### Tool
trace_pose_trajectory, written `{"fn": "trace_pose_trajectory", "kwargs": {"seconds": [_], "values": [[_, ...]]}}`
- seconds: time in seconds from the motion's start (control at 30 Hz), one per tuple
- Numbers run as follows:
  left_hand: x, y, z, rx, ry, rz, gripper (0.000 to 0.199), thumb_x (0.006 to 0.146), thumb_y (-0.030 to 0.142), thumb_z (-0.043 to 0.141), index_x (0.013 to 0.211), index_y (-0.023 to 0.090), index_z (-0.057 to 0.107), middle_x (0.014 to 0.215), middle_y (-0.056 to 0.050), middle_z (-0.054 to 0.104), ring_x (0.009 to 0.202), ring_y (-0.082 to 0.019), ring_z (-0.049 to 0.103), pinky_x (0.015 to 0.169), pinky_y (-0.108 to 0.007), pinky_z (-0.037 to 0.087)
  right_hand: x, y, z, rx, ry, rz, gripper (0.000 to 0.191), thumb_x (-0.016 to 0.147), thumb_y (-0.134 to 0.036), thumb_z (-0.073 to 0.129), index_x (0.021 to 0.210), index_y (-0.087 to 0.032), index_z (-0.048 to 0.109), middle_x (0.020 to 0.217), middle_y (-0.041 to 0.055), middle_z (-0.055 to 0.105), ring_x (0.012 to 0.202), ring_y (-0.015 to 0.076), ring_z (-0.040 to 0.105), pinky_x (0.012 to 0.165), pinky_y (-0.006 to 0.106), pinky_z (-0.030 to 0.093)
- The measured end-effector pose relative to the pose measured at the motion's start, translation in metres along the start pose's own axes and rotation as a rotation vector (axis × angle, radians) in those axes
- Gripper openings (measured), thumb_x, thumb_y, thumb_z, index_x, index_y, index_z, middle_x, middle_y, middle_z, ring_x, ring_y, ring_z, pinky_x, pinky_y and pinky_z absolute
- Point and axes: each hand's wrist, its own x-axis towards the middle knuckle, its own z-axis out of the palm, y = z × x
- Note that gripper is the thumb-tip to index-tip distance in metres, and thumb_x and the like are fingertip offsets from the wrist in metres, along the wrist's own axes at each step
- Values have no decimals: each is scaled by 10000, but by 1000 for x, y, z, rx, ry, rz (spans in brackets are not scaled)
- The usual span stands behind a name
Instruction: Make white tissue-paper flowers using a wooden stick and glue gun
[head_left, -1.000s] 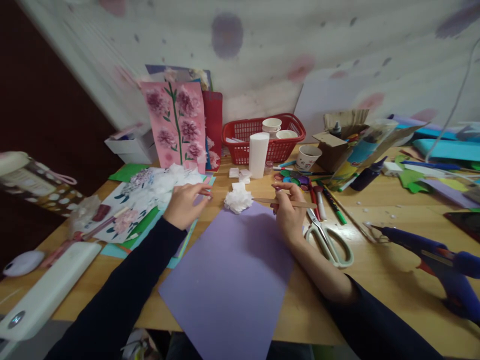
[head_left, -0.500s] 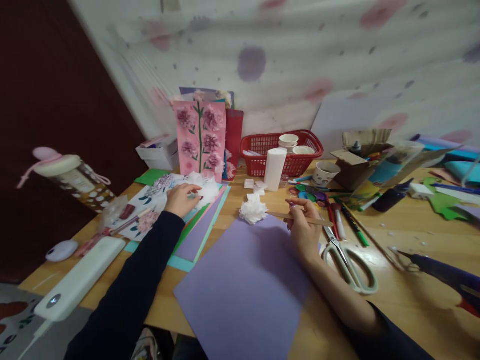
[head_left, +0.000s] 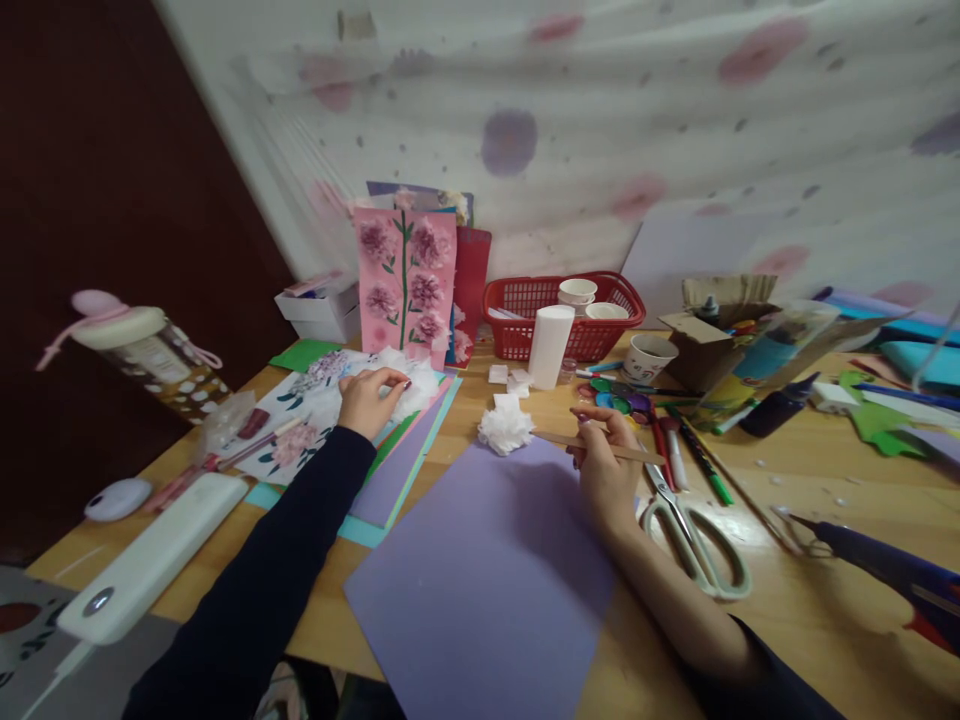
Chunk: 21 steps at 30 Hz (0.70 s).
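My right hand (head_left: 606, 455) is closed around a flat wooden craft stick (head_left: 551, 437), gripping it between thumb and fingers. At its far end, the stick meets a ruffled white paper flower (head_left: 506, 428); whether the two are joined I cannot tell. The flower is at the top corner of a purple paper sheet (head_left: 480, 570). My left hand (head_left: 373, 400) is beside a loose pile of white tissue paper (head_left: 416, 385), thumb and forefinger drawn together. What lies between those fingertips, if anything, is too small to make out.
Right of my right hand lie scissors (head_left: 694, 545), markers (head_left: 709, 465) and a glue gun (head_left: 870, 555). Behind stand a white roll (head_left: 551, 347), a red basket (head_left: 514, 335) and a paper cup (head_left: 649, 360). A white power bank (head_left: 154, 560) and a bottle (head_left: 154, 355) are leftward.
My left thumb and forefinger have come closer together beside the tissue pile. My right hand keeps the craft stick in nearly the same place. The camera's view has shifted slightly.
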Motion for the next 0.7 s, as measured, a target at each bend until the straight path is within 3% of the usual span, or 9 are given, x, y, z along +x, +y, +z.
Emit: {"fn": "trace_pose_trajectory", "kwargs": {"seconds": [0.1, 0.17, 0.23, 0.33, 0.43, 0.53, 0.63, 0.7], "values": [[-2, -3, 3, 68, -38, 23, 250, 811, 327, 601, 1028, 229, 676, 1105, -94, 700, 1085, -315, 570, 940, -503, 316, 0, 0, 0, -20, 7, -4, 170, 741, -316, 515, 831, -196, 595, 513, -67, 471, 429, 123, 450, 417, 244, 316], [-4, -5, 6, 103, -58, 29, 266, 783, 368, 643, 1010, 235, 687, 1207, -97, 658, 1148, -347, 522, 928, -520, 312, 0, 1, 0, -35, -2, -5, 176, 746, -320, 513, 838, -196, 597, 508, -68, 467, 432, 126, 454, 427, 249, 320], [-4, -5, 6, 113, -42, 10, 159, 799, 354, 625, 855, 229, 705, 1173, -76, 676, 1150, -347, 519, 929, -535, 295, 0, 2, 0, -41, -12, -6, 184, 760, -328, 505, 853, -198, 596, 496, -69, 468, 429, 129, 452, 431, 252, 316], [-2, -4, 2, 83, 49, -34, 171, 827, 325, 584, 729, 230, 687, 1050, -53, 720, 1111, -317, 551, 946, -539, 272, -1, 2, 1, -23, -14, -9, 171, 764, -331, 508, 845, -202, 586, 480, -74, 460, 418, 128, 441, 429, 250, 305], [1, -3, -4, 30, 98, -79, 160, 825, 336, 581, 771, 236, 693, 966, -53, 735, 1049, -295, 591, 942, -507, 294, -1, 2, 2, -4, -11, -3, 160, 750, -328, 522, 824, -200, 582, 478, -77, 447, 414, 122, 433, 426, 248, 303], [2, -3, -4, 5, 74, -114, 170, 838, 327, 559, 843, 225, 694, 883, -53, 737, 973, -279, 625, 934, -488, 311, -1, 1, 2, -12, -6, 9, 170, 737, -330, 527, 825, -198, 588, 501, -71, 462, 420, 121, 437, 423, 246, 301], [0, -2, 3, 22, 22, -47, 202, 812, 343, 607, 963, 240, 695, 1018, -70, 724, 1057, -310, 588, 934, -512, 305, 0, 2, 3, -25, -3, 23, 181, 725, -336, 534, 823, -196, 593, 525, -63, 479, 425, 118, 440, 423, 244, 302], [-2, 0, 9, 43, -11, 21, 171, 789, 339, 647, 928, 258, 709, 1093, -69, 708, 1114, -331, 546, 934, -545, 291, 0, 3, 3, -22, -18, 32, 191, 724, -343, 540, 832, -196, 597, 526, -62, 483, 427, 119, 441, 423, 242, 301]]}}
